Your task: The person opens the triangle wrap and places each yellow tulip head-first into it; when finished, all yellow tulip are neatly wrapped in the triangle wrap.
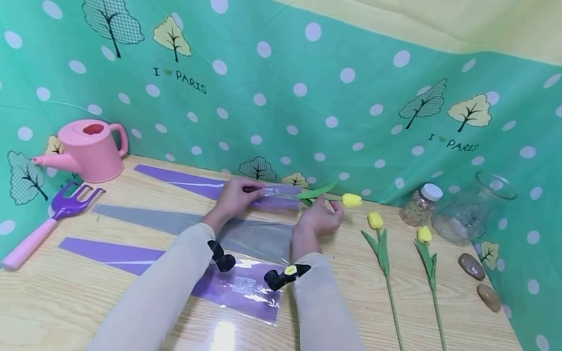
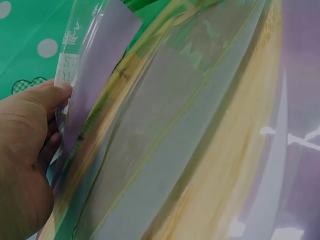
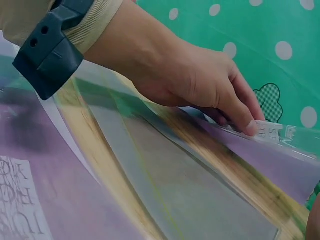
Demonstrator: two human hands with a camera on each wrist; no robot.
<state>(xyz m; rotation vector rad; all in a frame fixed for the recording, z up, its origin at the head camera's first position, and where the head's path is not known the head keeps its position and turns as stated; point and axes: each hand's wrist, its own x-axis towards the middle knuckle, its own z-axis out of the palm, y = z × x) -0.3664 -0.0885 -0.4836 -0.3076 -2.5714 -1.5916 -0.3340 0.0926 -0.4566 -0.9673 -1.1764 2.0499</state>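
Note:
At the back of the table, my left hand (image 1: 239, 196) pinches the clear, printed edge of a purple flower sleeve (image 2: 107, 50). The right wrist view shows this left hand (image 3: 195, 82) with its thumb on the edge. My right hand (image 1: 319, 217) holds a yellow tulip (image 1: 352, 200) near its green leaves, its stem pointing left along the sleeve. Whether the stem end is inside the sleeve I cannot tell. A grey sleeve (image 1: 155, 218) lies under my wrists, and another purple sleeve (image 1: 247, 301) lies nearer, below my forearms.
Two more yellow tulips (image 1: 384, 263) lie on the right. Behind them stand a lidded jar (image 1: 418, 207) and a glass vase (image 1: 463, 214), with two stones (image 1: 471, 265) beside. On the left are a pink watering can (image 1: 93, 152) and a purple-and-pink hand fork (image 1: 47, 222).

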